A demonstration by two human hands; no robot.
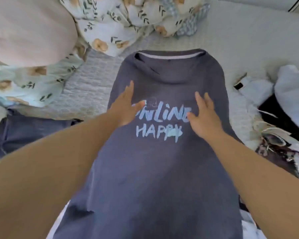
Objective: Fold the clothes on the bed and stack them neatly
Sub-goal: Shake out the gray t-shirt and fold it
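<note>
A dark grey-blue T-shirt (155, 169) with pale lettering lies flat and lengthwise on the bed, collar away from me, its sides folded in. My left hand (126, 107) rests flat on it at the left of the print, fingers spread. My right hand (205, 116) lies flat on it at the right of the print, fingers apart. Neither hand grips the cloth. A dark blue garment (29, 133) lies at the left, partly under my left arm. A crumpled pile with white, black and patterned cloth (283, 121) sits at the right.
A floral duvet (110, 23) is bunched at the back and left, beside a pale pink pillow (28, 30). The light textured bedspread (240, 42) shows around the shirt. A small dark object (239, 83) lies near the white cloth at the right.
</note>
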